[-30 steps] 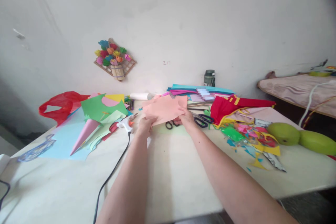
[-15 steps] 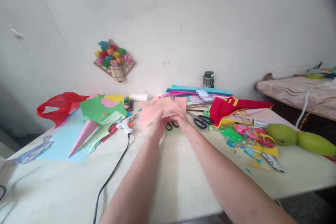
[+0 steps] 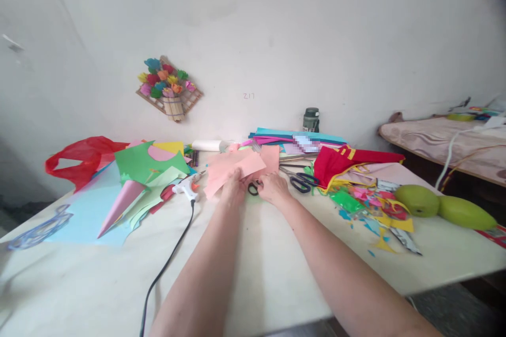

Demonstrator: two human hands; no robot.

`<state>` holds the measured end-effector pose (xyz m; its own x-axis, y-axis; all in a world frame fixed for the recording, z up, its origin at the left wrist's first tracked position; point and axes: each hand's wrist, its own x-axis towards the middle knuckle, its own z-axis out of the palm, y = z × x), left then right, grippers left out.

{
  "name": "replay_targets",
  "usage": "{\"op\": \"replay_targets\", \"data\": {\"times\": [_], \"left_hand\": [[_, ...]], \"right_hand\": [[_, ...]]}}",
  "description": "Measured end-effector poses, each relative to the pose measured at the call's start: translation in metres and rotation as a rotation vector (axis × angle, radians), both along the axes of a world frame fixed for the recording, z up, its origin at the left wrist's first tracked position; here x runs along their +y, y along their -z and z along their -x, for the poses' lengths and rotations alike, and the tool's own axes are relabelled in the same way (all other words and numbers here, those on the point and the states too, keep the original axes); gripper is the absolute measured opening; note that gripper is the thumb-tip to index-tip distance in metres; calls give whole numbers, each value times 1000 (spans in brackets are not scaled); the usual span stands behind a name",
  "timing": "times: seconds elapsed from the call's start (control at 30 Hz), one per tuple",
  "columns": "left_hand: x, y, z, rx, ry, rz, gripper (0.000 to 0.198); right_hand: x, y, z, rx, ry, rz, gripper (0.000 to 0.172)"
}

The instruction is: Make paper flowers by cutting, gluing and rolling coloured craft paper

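Well, my left hand (image 3: 233, 190) is pinched shut on the lower edge of the salmon-pink paper sheet (image 3: 231, 168), which sits just above the centre of the frame, lifted a little off the table (image 3: 256, 263). My right hand (image 3: 273, 188) lies just beside it, fingers curled at the handles of the small black scissors (image 3: 253, 188) — whether it grips them I cannot tell. A white glue gun (image 3: 185, 187) lies left of the sheet, and larger scissors (image 3: 302, 183) lie right of my right hand.
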<state>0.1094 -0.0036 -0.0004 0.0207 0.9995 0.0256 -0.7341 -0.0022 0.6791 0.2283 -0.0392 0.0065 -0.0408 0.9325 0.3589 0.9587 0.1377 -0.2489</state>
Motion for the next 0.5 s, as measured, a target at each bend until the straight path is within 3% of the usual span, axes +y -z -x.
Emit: {"op": "replay_targets", "data": {"times": [0.2, 0.3, 0.37, 0.43, 0.5], "left_hand": [[2, 3, 6, -67, 71, 94, 14], [-1, -4, 11, 34, 132, 225, 10], [-7, -15, 15, 261, 249, 312, 28], [-16, -33, 20, 643, 450, 305, 49], [-25, -53, 26, 1042, 490, 235, 50]], "right_hand": [[2, -3, 24, -107, 10, 75, 32], [6, -2, 26, -64, 28, 87, 29], [6, -2, 24, -54, 17, 95, 29], [5, -2, 22, -52, -3, 95, 30], [4, -4, 20, -39, -7, 103, 31]]}}
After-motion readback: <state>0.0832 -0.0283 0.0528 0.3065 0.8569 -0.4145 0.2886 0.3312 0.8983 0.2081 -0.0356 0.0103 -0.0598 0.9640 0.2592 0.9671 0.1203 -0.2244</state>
